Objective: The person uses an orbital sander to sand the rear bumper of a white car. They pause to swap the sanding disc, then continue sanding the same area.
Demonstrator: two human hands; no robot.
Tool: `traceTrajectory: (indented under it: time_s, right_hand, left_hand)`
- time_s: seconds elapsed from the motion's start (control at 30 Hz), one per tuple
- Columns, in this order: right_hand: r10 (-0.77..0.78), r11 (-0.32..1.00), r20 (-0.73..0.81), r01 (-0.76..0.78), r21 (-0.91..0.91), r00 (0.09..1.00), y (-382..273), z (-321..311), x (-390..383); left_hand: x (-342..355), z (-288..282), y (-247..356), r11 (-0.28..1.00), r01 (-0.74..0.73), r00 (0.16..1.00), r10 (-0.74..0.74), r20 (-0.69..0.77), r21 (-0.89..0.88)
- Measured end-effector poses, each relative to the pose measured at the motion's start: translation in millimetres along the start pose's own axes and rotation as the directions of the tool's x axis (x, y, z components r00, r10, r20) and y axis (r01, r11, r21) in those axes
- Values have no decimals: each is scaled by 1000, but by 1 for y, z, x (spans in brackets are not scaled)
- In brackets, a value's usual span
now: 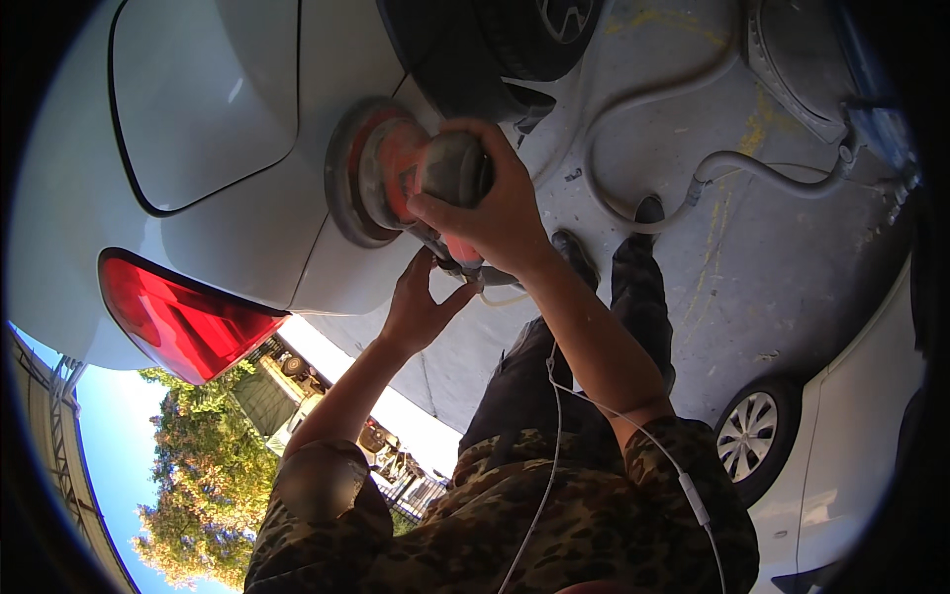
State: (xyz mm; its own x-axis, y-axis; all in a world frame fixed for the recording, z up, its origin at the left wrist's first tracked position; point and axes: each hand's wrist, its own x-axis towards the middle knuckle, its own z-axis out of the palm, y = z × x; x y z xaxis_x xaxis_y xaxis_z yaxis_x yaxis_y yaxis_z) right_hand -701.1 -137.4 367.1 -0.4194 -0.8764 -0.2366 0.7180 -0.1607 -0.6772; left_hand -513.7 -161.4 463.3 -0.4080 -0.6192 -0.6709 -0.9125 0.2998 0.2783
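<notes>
A red and black disc sander (404,163) stands on edge with its round pad (341,183) turned to the pale body panel (237,233) of a car, seemingly touching it. My right hand (503,213) wraps over the sander's dark top, thumb on the near side. Lower down, my left hand (421,307) grips the tail end of the tool, where the hose joins; its fingertips are partly hidden behind the tool. The contact face of the pad cannot be seen. Around it are the fuel door (208,99) and the red tail light (188,317).
The car's rear tyre (529,45) is just beyond the sander. A grey hose (683,89) loops over the grey floor (683,297) towards a machine (802,64) at far right. Another white car (851,416) stands at right. A thin white cable (554,436) hangs across my body.
</notes>
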Motion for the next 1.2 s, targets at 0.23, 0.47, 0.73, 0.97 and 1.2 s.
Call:
traceTrajectory:
  time_s: [0.23, 0.47, 0.73, 0.97, 1.2]
  right_hand:
    - [-9, 1000, -28, 9, -13, 1000, 0, -2, 4]
    - [-16, 1000, -42, 15, -19, 999, -2, -4, 7]
    - [-49, 999, -32, 49, -15, 998, -2, -6, 9]
    - [61, 998, -24, -61, 32, 998, 3, -12, 10]
    - [92, 995, -16, -91, 45, 996, 7, -12, 6]
  left_hand:
    - [4, 4, 1, 999, -29, 998, 26, -65, -46]
    - [5, 5, 6, 996, -42, 997, 37, -74, -74]
    - [4, 5, 12, 1000, -12, 999, 11, -49, -22]
    - [6, 11, 6, 997, -75, 992, 71, -107, -34]
    - [7, 15, 1, 997, -68, 994, 64, -90, -40]
